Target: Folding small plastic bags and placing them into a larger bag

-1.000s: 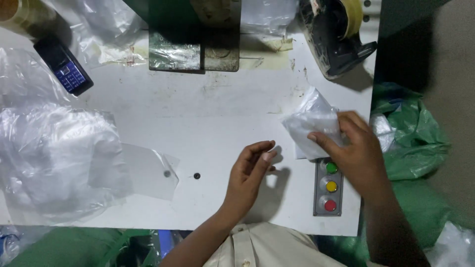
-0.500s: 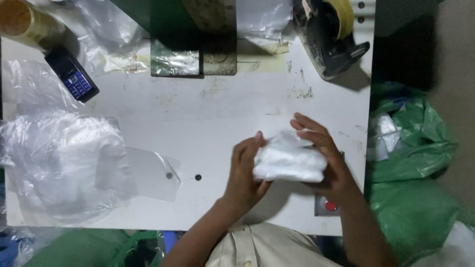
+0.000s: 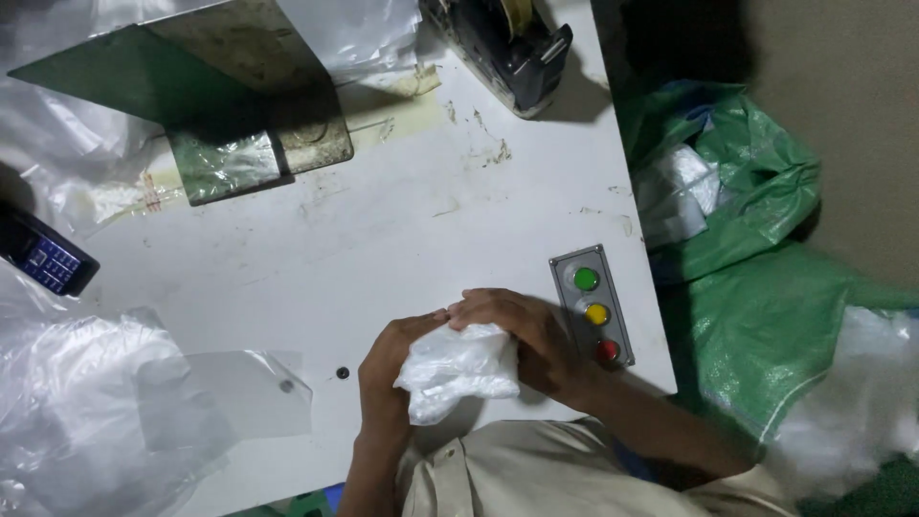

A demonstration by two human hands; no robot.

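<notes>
Both my hands grip one crumpled white plastic bag (image 3: 458, 371) at the near edge of the white table (image 3: 402, 220). My left hand (image 3: 394, 356) clasps its left side, fingers curled over the top. From the right, my right hand (image 3: 526, 333) covers the bag's top, its fingertips meeting the left hand's. The bag bulges between the palms, close to my chest.
A grey button box (image 3: 592, 304) with green, yellow and red buttons lies right of my hands. Clear plastic bags (image 3: 91, 412) pile at the near left, beside a dark calculator (image 3: 43, 258). A tape dispenser (image 3: 507, 43) stands at the far edge. Green sacks (image 3: 756, 268) sit past the right edge.
My right hand brought the white bag from the table's right edge in toward my chest. My left hand rose off the table and closed on it. The view shifted.
</notes>
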